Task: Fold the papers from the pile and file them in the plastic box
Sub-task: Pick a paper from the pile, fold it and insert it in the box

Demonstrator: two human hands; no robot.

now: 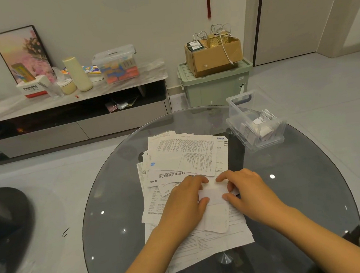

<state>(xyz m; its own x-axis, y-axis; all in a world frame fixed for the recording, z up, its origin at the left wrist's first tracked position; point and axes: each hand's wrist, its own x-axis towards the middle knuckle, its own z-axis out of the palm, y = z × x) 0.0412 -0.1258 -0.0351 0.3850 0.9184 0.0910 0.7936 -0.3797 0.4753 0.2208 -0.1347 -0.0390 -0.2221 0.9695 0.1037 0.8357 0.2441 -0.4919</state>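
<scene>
Bare desk (pixel 288 192) lies between my papers (pixel 185 155) and the plastic box (pixel 258 120); only the box's walls stand up.

White black-printed papers (pixel 183 157), perhaps creased

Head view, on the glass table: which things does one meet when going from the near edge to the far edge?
Paper pile → the two hands, left hand and right hand, side by side on a small folded paper → large printed sheet → clear plastic box with folded papers inside, far right.
</scene>
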